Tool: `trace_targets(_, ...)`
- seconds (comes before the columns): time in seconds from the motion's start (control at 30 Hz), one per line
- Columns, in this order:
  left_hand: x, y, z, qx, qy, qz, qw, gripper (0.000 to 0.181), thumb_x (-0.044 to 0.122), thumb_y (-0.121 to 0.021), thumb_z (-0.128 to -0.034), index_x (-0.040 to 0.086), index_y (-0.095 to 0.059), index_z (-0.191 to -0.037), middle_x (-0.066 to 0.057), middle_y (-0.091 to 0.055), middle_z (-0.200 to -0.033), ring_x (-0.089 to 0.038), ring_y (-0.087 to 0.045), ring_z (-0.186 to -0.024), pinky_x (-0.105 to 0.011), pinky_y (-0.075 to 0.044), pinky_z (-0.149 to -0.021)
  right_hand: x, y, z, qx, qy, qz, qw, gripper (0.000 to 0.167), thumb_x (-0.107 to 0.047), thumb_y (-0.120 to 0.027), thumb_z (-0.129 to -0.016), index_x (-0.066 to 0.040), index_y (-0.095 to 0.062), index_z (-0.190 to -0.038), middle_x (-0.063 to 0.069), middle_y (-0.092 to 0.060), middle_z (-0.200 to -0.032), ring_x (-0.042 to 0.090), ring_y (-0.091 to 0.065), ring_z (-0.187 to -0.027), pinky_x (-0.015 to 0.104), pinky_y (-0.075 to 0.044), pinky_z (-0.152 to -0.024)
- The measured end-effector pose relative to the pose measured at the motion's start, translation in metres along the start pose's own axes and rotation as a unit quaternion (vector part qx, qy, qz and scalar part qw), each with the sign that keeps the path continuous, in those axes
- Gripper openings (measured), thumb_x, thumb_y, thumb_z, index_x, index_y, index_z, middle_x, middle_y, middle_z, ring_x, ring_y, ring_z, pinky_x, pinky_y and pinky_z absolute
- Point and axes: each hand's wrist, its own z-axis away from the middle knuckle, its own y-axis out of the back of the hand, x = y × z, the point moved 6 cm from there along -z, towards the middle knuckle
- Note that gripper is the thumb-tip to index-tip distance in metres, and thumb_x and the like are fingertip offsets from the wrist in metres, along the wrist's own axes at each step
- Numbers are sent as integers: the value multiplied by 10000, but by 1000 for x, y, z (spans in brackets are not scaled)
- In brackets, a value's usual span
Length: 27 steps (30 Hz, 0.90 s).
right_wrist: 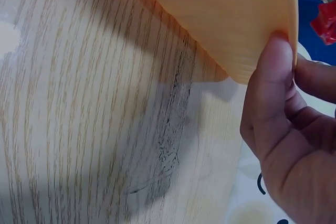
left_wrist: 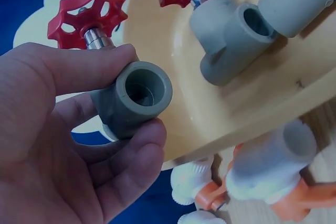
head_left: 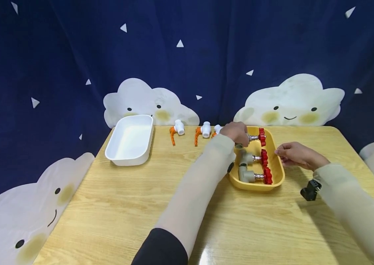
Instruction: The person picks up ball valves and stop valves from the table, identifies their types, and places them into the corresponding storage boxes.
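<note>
My left hand (head_left: 235, 133) grips a grey stop valve (left_wrist: 139, 98) with a red handwheel (left_wrist: 86, 17), over the far end of a yellow basin (head_left: 256, 187). Thumb and fingers wrap its grey body, and one open socket faces the left wrist camera. Two similar valves lie inside the basin, a middle valve (head_left: 248, 158) and a near valve (head_left: 247, 176), both with red wheels toward the right. At the basin's right side, my right hand (head_left: 298, 154) pinches the rim between thumb and finger; the basin's outer wall (right_wrist: 226, 19) fills the top of the right wrist view.
Left of the basin, white ball valves with orange levers stand in a row: a left one (head_left: 179, 127), a middle one (head_left: 205, 129) and one partly hidden by my left hand (head_left: 217, 129). A white basin (head_left: 130, 161) sits farther left on the wooden table (head_left: 124, 209).
</note>
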Motion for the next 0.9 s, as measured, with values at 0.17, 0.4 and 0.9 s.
trace_targets(0.17,-1,-8,-7,162,-206,-59,9996,128,269,-690,-880,230,-568,-872,56,-459,-767,-121,-466,-716,-243,-354,-563,-1,-2,-3,-66,1,-106,9999,318,-202,-427,-1065,81,-471,-1204,7,-576,-883,82,-581,-762,240,-577,-713)
trace_targets(0.4,8,-16,-13,863,-610,-182,9942,158,267,-691,-885,267,-666,-1041,75,-616,-939,-131,-553,-826,-246,-427,-630,3,0,-4,-72,62,-158,9998,320,-201,-414,-1071,83,-470,-1206,6,-560,-888,70,-572,-758,236,-577,-707)
trace_targets(0.9,14,-25,-21,1319,-138,-484,9900,115,296,-678,-891,275,-680,-1004,100,-657,-969,-102,-593,-852,-239,-512,-722,2,-2,-1,-2,111,-213,9997,320,-199,-401,-1074,86,-475,-1200,2,-554,-872,64,-567,-739,239,-578,-706)
